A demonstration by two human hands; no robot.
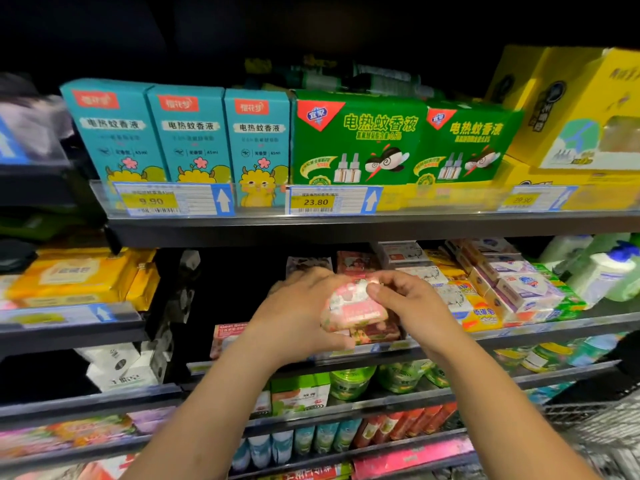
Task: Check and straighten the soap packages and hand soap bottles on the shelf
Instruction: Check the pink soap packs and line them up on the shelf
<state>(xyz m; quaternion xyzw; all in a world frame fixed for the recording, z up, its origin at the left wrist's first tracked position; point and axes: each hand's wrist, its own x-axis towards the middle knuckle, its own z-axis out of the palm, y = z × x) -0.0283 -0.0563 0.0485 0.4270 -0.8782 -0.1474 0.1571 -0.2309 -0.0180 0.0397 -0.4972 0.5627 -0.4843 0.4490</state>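
A pink and white soap package (349, 306) is held in front of the middle shelf (519, 332). My left hand (294, 320) grips it from the left and below, thumb under its lower edge. My right hand (408, 299) pinches its top right corner. More pink soap packages (375, 332) lie stacked under it. To the right stand rows of white and blue soap boxes (519, 289) and yellow soap bars (481, 315). Hand soap bottles (602, 271) with white and blue pumps stand at the far right of that shelf.
The upper shelf carries teal boxes (187, 133), green boxes (360, 136) and yellow boxes (581, 109) behind price tags (315, 201). Yellow packs (79, 275) sit at left. Lower shelves hold green tubs (349, 381) and cartons. A wire basket (595, 427) is at lower right.
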